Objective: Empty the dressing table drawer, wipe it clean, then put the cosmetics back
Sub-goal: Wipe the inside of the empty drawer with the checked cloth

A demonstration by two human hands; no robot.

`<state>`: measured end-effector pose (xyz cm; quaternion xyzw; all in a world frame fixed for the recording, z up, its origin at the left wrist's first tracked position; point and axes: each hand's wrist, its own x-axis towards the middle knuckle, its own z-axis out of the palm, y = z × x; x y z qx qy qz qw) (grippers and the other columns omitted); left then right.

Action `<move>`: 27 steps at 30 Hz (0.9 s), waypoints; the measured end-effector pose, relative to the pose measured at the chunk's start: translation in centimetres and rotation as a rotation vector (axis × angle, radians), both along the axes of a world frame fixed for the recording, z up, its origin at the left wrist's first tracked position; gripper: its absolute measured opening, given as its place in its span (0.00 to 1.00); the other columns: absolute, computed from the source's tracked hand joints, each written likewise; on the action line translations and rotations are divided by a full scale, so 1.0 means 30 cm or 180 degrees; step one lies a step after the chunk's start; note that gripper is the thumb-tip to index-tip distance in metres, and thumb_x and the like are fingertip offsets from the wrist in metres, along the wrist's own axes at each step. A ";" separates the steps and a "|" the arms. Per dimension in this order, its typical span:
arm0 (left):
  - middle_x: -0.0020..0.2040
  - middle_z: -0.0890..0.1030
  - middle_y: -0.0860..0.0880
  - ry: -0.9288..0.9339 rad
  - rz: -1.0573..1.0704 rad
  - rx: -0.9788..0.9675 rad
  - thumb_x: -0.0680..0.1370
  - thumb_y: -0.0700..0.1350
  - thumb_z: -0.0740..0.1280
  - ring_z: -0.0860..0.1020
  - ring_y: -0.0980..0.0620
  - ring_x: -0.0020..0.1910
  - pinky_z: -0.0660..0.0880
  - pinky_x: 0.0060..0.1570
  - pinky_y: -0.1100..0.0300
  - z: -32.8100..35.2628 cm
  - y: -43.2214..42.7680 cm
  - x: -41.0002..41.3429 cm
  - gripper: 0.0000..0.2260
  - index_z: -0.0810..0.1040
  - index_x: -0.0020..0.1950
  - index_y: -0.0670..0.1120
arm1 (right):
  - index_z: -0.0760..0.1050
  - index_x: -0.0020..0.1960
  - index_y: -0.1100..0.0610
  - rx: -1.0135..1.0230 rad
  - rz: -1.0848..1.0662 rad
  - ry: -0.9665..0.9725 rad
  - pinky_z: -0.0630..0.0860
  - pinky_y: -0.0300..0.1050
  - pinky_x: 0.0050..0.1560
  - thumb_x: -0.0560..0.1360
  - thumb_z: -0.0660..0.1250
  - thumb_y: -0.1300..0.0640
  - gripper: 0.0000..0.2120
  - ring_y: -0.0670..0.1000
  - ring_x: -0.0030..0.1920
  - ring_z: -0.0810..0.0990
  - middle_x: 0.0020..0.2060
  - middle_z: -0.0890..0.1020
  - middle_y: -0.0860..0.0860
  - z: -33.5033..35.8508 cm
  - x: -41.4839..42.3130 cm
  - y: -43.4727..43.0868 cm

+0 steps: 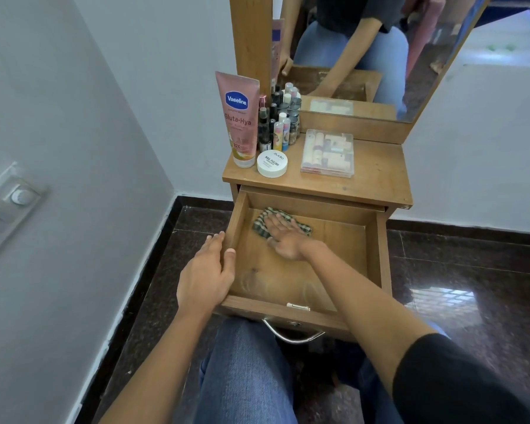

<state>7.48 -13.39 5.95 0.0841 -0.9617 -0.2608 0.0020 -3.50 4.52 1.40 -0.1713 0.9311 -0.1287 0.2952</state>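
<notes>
Wooden drawer (383,255), pulled well out from under the bench (377,175), overhangs the seated person's jeans-clad knee (245,362). Its floor is bare, with pale smears near the front wall. A checked cloth (260,223) lies on the drawer floor toward the rear left corner.

Right grip (283,240): fingers straight and flat, pressing down on the cloth; nothing enclosed. Left grip (205,273): clamped on the drawer's left wall near the front corner, fingers down the outside, thumb over the top edge.

The cosmetics stand on the bench top, clear of the drawer. A pink Vaseline tube (237,117) stands upright at the rear left. A cluster of small bottles (280,120) is just beside it, and a white nail polish tub (272,163) sits in front. A clear plastic case (327,153) lies flat at centre; the right part of the bench top is bare wood. A mirror (364,56) rises behind.

Room: pale grey walls (74,117) meet in a corner to the left, with a switch plate (10,203) on the near wall. The floor (456,270) is dark polished stone. Only a narrow strip of floor separates the drawer's left wall from the room wall; the floor is open to the right. A metal handle (291,335) hangs from the drawer front, above the knees.
</notes>
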 end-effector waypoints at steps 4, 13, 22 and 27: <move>0.75 0.67 0.48 -0.0049 -0.0014 0.0004 0.82 0.52 0.56 0.69 0.48 0.71 0.70 0.63 0.50 0.001 -0.002 0.001 0.22 0.65 0.76 0.50 | 0.34 0.77 0.54 0.0195 -0.0244 0.0033 0.34 0.48 0.73 0.83 0.47 0.51 0.30 0.50 0.76 0.35 0.76 0.36 0.51 -0.012 0.043 0.127; 0.75 0.67 0.48 0.0008 0.0015 0.0039 0.82 0.51 0.56 0.69 0.48 0.71 0.71 0.62 0.50 0.008 0.004 0.020 0.21 0.65 0.76 0.50 | 0.30 0.76 0.58 0.0557 -0.1036 -0.0173 0.35 0.52 0.73 0.82 0.45 0.48 0.32 0.53 0.75 0.31 0.75 0.31 0.54 -0.027 0.118 0.295; 0.74 0.67 0.49 0.0063 0.0099 0.0098 0.82 0.52 0.56 0.71 0.48 0.70 0.72 0.60 0.51 -0.006 0.003 0.009 0.21 0.65 0.76 0.51 | 0.32 0.77 0.58 0.0245 -0.0823 -0.0054 0.33 0.50 0.73 0.83 0.45 0.50 0.30 0.51 0.75 0.32 0.76 0.33 0.53 -0.037 0.113 0.309; 0.74 0.67 0.50 0.0048 0.0123 0.0075 0.82 0.53 0.56 0.73 0.48 0.67 0.74 0.57 0.50 -0.015 -0.003 0.008 0.21 0.65 0.76 0.53 | 0.33 0.77 0.57 0.0254 -0.0408 0.0033 0.33 0.48 0.73 0.83 0.45 0.51 0.29 0.49 0.75 0.34 0.76 0.35 0.52 -0.035 0.088 0.298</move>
